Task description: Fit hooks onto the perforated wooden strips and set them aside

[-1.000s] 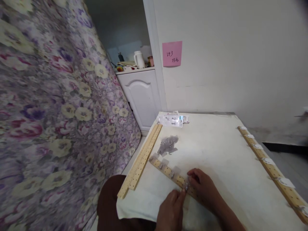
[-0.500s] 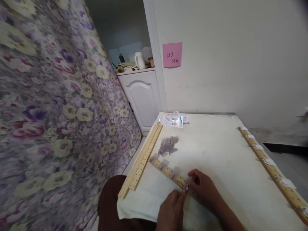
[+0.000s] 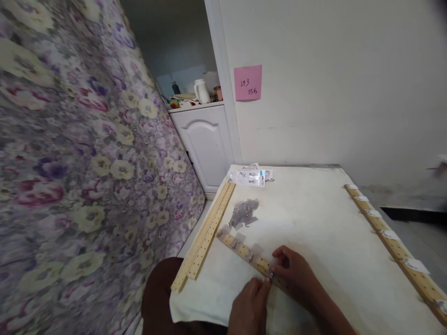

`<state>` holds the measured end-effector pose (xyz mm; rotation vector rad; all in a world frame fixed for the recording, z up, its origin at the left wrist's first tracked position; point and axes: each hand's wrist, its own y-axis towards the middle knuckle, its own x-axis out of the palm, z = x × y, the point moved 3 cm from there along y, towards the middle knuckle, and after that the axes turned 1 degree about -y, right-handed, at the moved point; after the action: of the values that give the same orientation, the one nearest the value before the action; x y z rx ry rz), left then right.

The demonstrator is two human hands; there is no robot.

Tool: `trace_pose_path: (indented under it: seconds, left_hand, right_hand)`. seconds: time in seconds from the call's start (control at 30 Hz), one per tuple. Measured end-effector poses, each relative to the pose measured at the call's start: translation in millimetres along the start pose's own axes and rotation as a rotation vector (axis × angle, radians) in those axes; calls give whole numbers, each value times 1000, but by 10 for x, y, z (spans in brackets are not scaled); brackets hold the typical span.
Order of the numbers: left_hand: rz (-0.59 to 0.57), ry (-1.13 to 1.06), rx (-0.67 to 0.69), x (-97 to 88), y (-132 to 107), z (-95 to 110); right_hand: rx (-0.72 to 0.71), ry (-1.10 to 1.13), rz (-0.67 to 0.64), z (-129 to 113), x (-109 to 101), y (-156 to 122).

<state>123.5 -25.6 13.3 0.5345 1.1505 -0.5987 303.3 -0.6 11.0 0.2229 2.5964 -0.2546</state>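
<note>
A perforated wooden strip (image 3: 240, 248) with small metal hooks lies slantwise on the white table (image 3: 314, 223). My left hand (image 3: 249, 307) and my right hand (image 3: 295, 274) meet at its near end, fingertips pinched together on a small metal hook (image 3: 270, 275) at the strip. A pile of clear hooks (image 3: 244, 212) lies just beyond the strip.
Two long perforated wooden strips (image 3: 206, 232) lie along the table's left edge; another strip (image 3: 391, 242) with white hooks runs along the right. A clear packet (image 3: 249, 176) sits at the far edge. A floral mattress (image 3: 77, 163) leans at the left, a white cabinet (image 3: 206, 139) behind.
The hands have barely moved, still pinching at the strip's near end; the view has shifted slightly.
</note>
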Motion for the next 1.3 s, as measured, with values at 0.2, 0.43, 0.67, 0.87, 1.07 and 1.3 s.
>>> trace_pose_path:
  seconds: [0.2,0.43,0.67,0.87,1.07,1.3]
  left_hand:
    - [-39,8,-23,4,15,0]
    - [27,-30,3,-20,-4,10]
    - [153,-154,49,-19,-51,-25]
    - [255,-316,86,-68,-50,-29]
    - [312,-464,1,-332,45,-61]
    - [394,-151,-212,-892,549,-469]
  right_hand:
    - [19,13,-25,-6,5,13]
    - [24,11,-9,10,23,3]
    - [-82,111,58,36,-165,-102]
    - [-116,71,21,113,-406,-166]
    - [-81,-79,13,242,-323,-104]
    - [-73,-140,-13,286,-289,-84]
